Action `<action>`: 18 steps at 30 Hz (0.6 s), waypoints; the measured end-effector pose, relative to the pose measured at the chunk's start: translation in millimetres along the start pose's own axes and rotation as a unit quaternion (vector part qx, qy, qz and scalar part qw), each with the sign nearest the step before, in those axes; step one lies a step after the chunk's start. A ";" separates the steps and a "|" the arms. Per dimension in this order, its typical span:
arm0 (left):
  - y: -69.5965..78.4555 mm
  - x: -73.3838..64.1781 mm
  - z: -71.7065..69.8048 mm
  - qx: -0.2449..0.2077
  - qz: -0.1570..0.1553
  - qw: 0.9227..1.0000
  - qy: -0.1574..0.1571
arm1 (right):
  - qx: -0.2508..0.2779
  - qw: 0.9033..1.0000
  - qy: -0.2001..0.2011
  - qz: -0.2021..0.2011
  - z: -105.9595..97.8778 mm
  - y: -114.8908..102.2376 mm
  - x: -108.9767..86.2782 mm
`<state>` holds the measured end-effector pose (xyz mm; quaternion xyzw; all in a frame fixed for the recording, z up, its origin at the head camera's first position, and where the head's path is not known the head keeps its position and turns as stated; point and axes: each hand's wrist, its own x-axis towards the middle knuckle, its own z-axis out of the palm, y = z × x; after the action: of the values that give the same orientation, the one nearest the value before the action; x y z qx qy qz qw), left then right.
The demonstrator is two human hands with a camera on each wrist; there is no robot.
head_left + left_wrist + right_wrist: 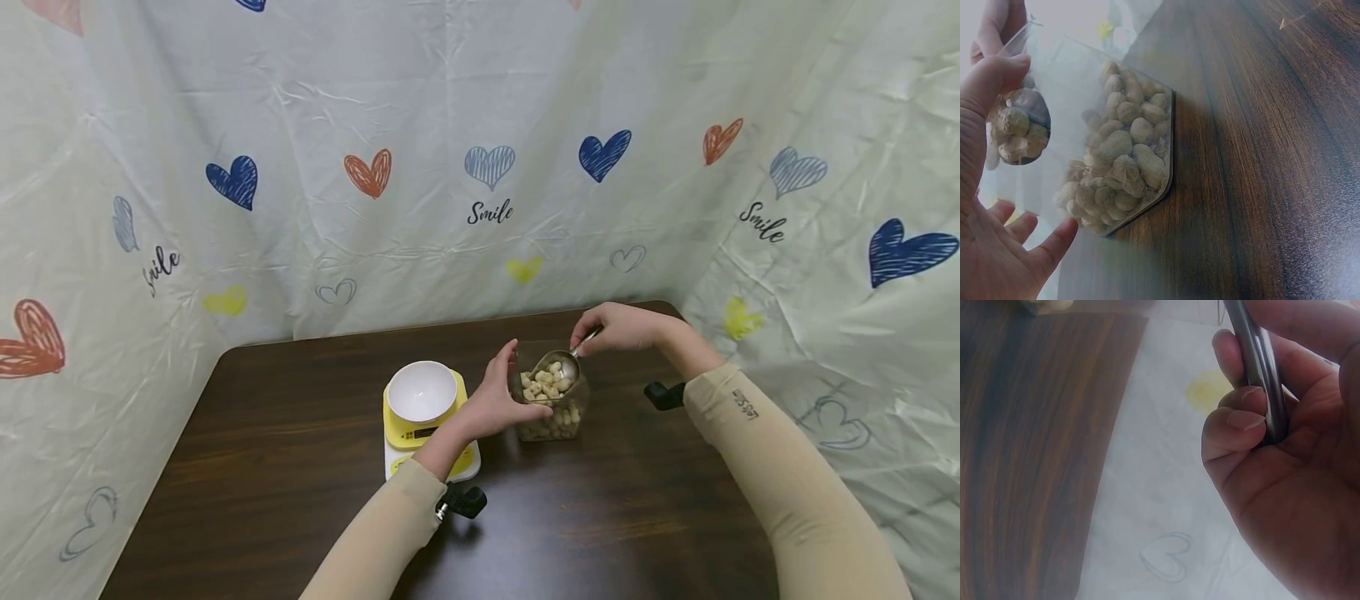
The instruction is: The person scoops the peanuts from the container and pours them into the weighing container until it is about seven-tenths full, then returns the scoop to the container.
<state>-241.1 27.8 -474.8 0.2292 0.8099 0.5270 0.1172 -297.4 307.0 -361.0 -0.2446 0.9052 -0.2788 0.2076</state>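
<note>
A clear square container [550, 437] filled with unshelled peanuts [1125, 172] stands on the table. My left hand [497, 404] holds it from the left, thumb across the near side and fingers spread round the other side. My right hand [621, 327] grips the handle of a metal scoop [572, 360]; in the right wrist view its fingers curl round that handle [1264, 375]. The scoop's bowl is down inside the container, among the peanuts. Through the clear wall, the left wrist view shows several peanuts gathered at the scoop.
Left of the container, a yellow and white kitchen scale [397, 442] carries a white bowl [422, 393]. My left forearm partly covers the scale. The dark wooden table [292, 442] meets a white curtain [420, 250] with printed hearts at the back and sides.
</note>
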 end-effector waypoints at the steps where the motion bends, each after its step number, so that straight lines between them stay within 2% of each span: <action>1: -0.2 0.1 0.0 0.001 0.000 1.000 -0.001 | 0.002 1.000 0.001 -0.001 -0.1 0.0 -0.6; 18: -1.7 1.6 1.3 0.001 0.003 1.000 0.000 | 0.013 1.000 0.011 0.000 -2.1 4.2 -2.1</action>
<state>-242.4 29.0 -476.7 0.2316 0.8098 0.5264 0.1159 -298.2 312.1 -361.4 -0.2394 0.9036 -0.2929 0.2009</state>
